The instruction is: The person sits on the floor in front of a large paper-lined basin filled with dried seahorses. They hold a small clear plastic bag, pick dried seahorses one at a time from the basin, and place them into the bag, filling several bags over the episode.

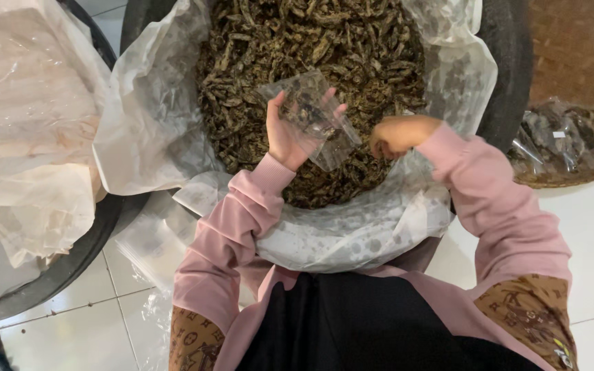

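I look straight down on a large dark tub [510, 62] at the top middle of the frame, lined with a crumpled clear plastic sheet [352, 230] and heaped with dark, dried, shrivelled strips [311, 41].

My left hand [289, 137] is raised over the heap near the centre of the frame. Its fingers are wrapped around a small clear plastic pouch [314, 113], holding it upright and tilted a little to the right. The pouch already has a modest clump of the dark pieces in its upper part; the lower part looks see-through and empty, so I judge it only partly filled.

My right hand [399, 135] is just right of the pouch, down at the surface of the heap, fingers curled closed in a loose fist. I cannot tell whether they enclose a pinch of the strips or are only pressed into them.

At the right edge of the frame a woven tray [586, 48] carries a pile of clear packets of dark pieces [558, 141], which reads as finished work set aside. The tub remains very full, so I judge most of the bagging is left.

At the left edge a second dark tub [70, 264] holds pale crumpled plastic wrapping [29, 130]. More loose clear film [149, 244] lies on the white tiled floor [70, 333] below it, lower left.
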